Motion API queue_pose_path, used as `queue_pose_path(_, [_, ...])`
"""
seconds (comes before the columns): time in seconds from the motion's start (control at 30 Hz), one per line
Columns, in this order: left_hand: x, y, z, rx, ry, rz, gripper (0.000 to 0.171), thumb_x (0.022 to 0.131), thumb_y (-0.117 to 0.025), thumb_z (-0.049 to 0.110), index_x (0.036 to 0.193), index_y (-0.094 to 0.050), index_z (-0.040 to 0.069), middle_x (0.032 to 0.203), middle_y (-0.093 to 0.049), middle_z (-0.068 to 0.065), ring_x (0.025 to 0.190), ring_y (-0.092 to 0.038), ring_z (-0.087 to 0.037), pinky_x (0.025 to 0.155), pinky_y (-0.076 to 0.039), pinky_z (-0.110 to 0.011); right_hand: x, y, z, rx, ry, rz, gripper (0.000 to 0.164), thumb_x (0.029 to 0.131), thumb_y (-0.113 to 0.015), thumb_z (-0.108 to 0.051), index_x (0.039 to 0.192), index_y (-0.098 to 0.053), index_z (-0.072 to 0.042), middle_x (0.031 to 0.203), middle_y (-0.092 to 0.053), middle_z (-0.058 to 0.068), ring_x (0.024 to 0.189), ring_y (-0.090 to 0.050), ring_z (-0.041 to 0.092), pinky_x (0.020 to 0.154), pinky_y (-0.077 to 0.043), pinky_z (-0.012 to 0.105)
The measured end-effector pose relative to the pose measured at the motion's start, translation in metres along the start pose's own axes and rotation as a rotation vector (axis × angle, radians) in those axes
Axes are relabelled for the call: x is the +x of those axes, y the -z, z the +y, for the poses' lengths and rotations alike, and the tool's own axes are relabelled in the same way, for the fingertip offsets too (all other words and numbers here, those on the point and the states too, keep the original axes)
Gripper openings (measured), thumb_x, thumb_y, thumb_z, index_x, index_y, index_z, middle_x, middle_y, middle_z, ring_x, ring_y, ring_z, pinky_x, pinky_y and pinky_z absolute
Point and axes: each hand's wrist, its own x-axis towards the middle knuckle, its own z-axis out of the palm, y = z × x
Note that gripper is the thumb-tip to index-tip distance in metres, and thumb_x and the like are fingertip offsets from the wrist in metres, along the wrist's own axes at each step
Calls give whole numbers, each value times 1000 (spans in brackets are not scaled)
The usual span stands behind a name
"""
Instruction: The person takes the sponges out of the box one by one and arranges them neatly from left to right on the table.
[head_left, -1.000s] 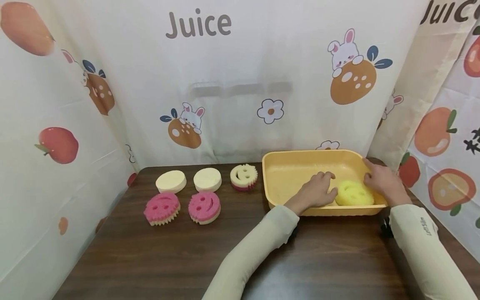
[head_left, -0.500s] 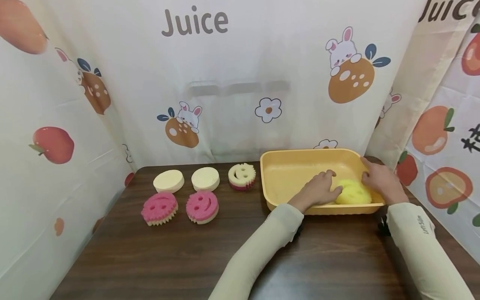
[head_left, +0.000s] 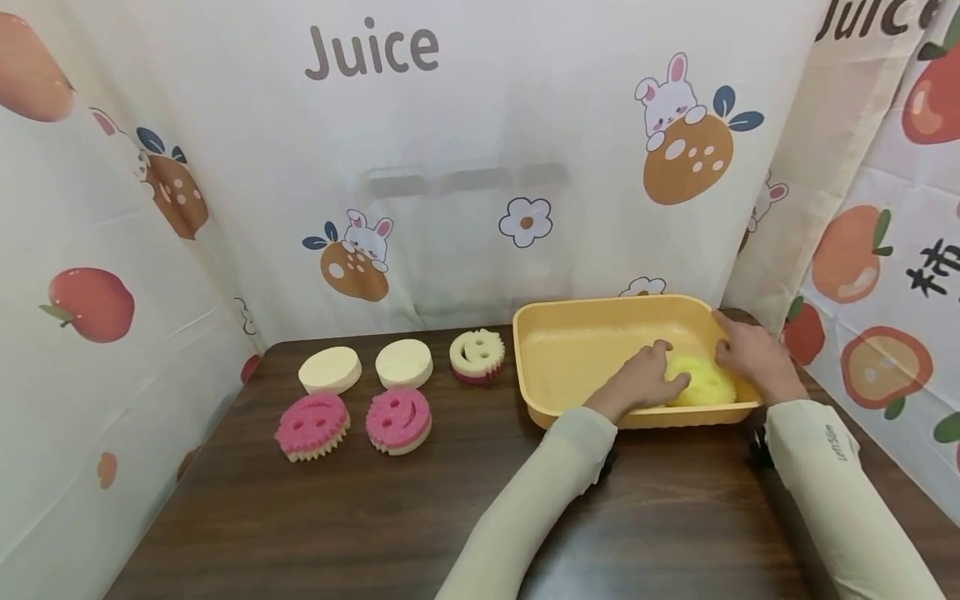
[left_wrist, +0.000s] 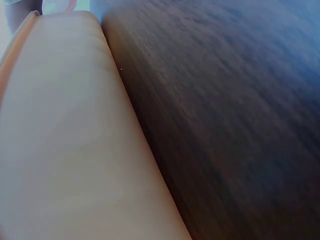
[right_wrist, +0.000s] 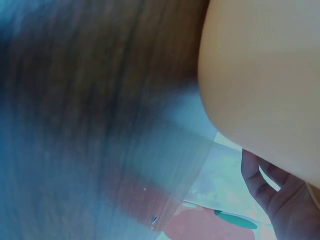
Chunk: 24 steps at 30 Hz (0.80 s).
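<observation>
A pale yellow plastic tray (head_left: 577,358) stands at the back right of the table. In its near right corner lies a bright yellow smiley-face sponge (head_left: 701,382). My left hand (head_left: 637,383) reaches over the tray's near rim, thumb at the sponge's left edge and fingers loosely bent. At the right rim, my right hand (head_left: 757,354) grips the tray, its index finger along the far corner and its thumb inside. In the right wrist view, several fingers (right_wrist: 257,185) show outside the tray wall (right_wrist: 265,90). The left wrist view shows mostly the tray's outer wall (left_wrist: 75,140).
Left of the tray sit two pink smiley-face sponges (head_left: 313,423) (head_left: 399,418), two plain cream round sponges (head_left: 330,369) (head_left: 405,363) and a cream smiley-face sponge (head_left: 477,354) with a pink underside. A patterned curtain (head_left: 450,250) hangs right behind the dark wooden table (head_left: 315,525).
My left hand has slid slightly right, bringing its thumb up to the yellow sponge. My right hand stays at the tray's right rim. The head view has turned a little to the right.
</observation>
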Motion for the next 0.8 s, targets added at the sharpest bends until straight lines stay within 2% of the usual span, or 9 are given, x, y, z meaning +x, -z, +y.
queue_pose_path(0.07, [1, 0, 1, 5, 3, -8, 63, 98, -51, 52, 151, -34, 21, 142, -52, 4, 124, -56, -7, 101, -46, -21, 0, 1, 0, -8, 5, 12, 63, 97, -42, -17, 155, -23, 0, 120, -53, 40, 71, -50, 31, 60, -42, 42])
queue_pose_path(0.3, [3, -3, 1, 22, 1, -53, 66, 97, -51, 53, 153, -33, 22, 147, -50, 5, 135, -49, -6, 109, -41, -21, -3, 2, 0, -7, 3, 4, 63, 97, -42, -17, 154, -24, 2, 122, -53, 40, 71, -51, 32, 60, -43, 43])
queue_pose_path(0.43, [5, -4, -1, 24, -16, -68, 67, 97, -52, 52, 153, -33, 20, 148, -50, 5, 136, -48, -6, 110, -40, -21, -3, 0, 0, -17, 4, 20, 62, 97, -42, -17, 153, -26, 3, 131, -48, 41, 80, -55, 36, 67, -47, 51])
queue_pose_path(0.53, [6, -5, -2, 33, -32, -76, 67, 98, -52, 51, 153, -34, 19, 147, -51, 6, 135, -49, -5, 109, -41, -19, -2, -1, 0, -18, 13, 32, 62, 96, -41, -17, 153, -27, 2, 126, -52, 40, 77, -55, 35, 67, -45, 51])
queue_pose_path(0.67, [8, -5, -2, 63, -57, -76, 66, 97, -53, 48, 152, -37, 15, 144, -55, 4, 130, -53, -5, 106, -42, -17, -1, -2, 0, -16, 36, 40, 62, 96, -41, -16, 154, -26, 2, 115, -57, 39, 69, -51, 30, 61, -41, 43])
queue_pose_path(0.8, [8, -3, -1, 78, -65, -75, 65, 97, -54, 47, 152, -38, 14, 145, -54, 2, 132, -52, -6, 107, -41, -17, 0, -2, 1, -11, 53, 53, 62, 96, -40, -16, 153, -26, 3, 110, -58, 38, 67, -50, 29, 60, -41, 41])
